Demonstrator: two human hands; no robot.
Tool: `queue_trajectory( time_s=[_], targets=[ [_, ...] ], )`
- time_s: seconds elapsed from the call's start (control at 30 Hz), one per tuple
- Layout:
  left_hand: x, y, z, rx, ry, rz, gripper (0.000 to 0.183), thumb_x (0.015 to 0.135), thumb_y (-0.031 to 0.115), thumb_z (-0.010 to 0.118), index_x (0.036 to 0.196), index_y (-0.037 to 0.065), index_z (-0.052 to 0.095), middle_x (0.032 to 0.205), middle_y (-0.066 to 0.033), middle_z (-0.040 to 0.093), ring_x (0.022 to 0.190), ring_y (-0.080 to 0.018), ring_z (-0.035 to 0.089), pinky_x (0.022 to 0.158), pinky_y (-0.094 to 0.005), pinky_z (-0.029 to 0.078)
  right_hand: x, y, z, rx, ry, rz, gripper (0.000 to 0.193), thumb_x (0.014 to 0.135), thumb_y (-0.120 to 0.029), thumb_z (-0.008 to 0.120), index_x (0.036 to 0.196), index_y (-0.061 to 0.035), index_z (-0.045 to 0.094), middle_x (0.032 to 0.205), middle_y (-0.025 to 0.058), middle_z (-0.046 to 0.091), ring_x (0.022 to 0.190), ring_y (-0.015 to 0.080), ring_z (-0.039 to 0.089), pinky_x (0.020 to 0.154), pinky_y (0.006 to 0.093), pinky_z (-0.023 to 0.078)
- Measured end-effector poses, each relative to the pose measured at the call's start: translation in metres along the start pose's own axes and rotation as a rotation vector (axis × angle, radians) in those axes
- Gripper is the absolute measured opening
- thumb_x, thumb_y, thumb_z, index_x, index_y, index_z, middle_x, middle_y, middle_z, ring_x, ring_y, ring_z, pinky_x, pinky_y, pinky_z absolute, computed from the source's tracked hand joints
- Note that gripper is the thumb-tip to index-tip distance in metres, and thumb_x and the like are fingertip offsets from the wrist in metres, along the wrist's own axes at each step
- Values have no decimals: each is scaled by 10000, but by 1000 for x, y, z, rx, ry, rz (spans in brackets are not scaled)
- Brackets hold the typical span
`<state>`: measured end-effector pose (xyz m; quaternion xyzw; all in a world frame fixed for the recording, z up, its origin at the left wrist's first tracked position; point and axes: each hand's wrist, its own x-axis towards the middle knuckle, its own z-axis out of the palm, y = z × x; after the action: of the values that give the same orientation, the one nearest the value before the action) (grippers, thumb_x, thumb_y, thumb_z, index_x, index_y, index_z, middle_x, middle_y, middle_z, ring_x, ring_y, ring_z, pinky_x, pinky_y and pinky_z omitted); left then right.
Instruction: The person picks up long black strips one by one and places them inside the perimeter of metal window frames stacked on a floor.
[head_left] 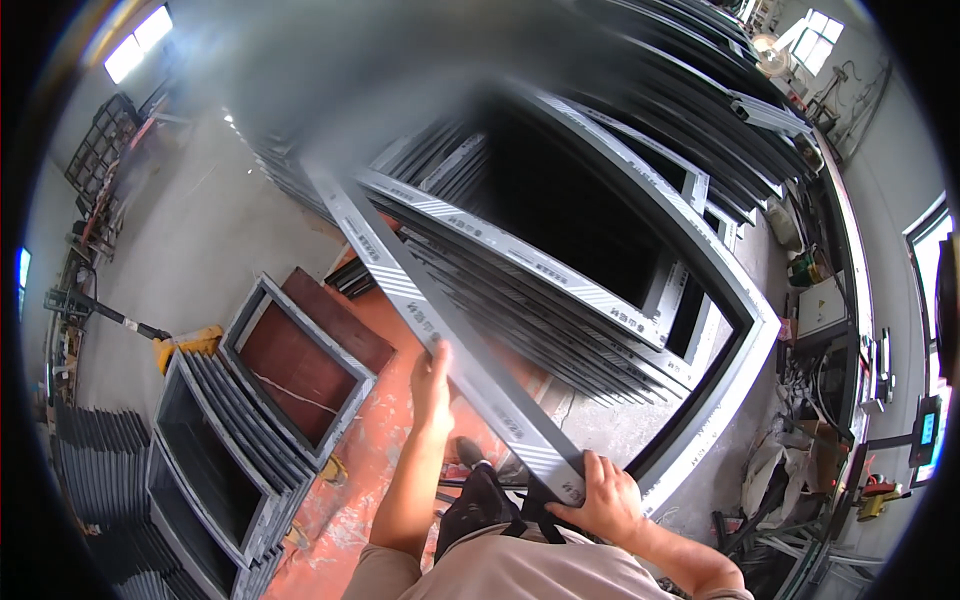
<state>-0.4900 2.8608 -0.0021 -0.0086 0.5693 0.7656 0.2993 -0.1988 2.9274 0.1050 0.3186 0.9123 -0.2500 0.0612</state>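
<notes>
Both my hands clamp large grey aluminium window frame point(560, 270) — left hand point(432, 385) mid-rail, right hand point(600, 498) at near corner; rail's long axis runs up-left away from me.

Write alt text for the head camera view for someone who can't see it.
Both hands grip a large grey metal window frame: left hand on its side rail, right hand at its lower corner. More grey frames stand stacked on the red workshop floor at left.

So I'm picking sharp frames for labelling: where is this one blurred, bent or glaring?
Head view: the grey frame smears into blur at its top end; its straight edges bow toward the rim; both hands, left and right, are sharp; the windows blow out white.
</notes>
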Motion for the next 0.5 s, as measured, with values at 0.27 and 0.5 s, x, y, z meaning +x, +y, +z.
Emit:
queue_trajectory(
  time_s=[0.27, 0.5],
  targets=[
    [2, -16, -2, 12, 87, 100, 414, 906, 335, 711, 1147, 18, 598, 996, -30, 634, 904, -152, 604, 796, -321, 494, 139, 177, -139, -299, 673, -268, 481, 753, -268, 777, 1134, -21, 620, 1167, 137, 622, 1052, 303, 604, 906, 417, 496],
    [-5, 6, 8, 62, 140, 118, 445, 911, 342, 705, 1151, -17, 599, 979, -53, 650, 874, -158, 618, 778, -329, 505, 270, 292, -219, -163, 315, 95, 887, 690, -537, 797, 1302, 43, 523, 1199, 267, 615, 1124, 394, 600, 978, 449, 463]
  ],
)
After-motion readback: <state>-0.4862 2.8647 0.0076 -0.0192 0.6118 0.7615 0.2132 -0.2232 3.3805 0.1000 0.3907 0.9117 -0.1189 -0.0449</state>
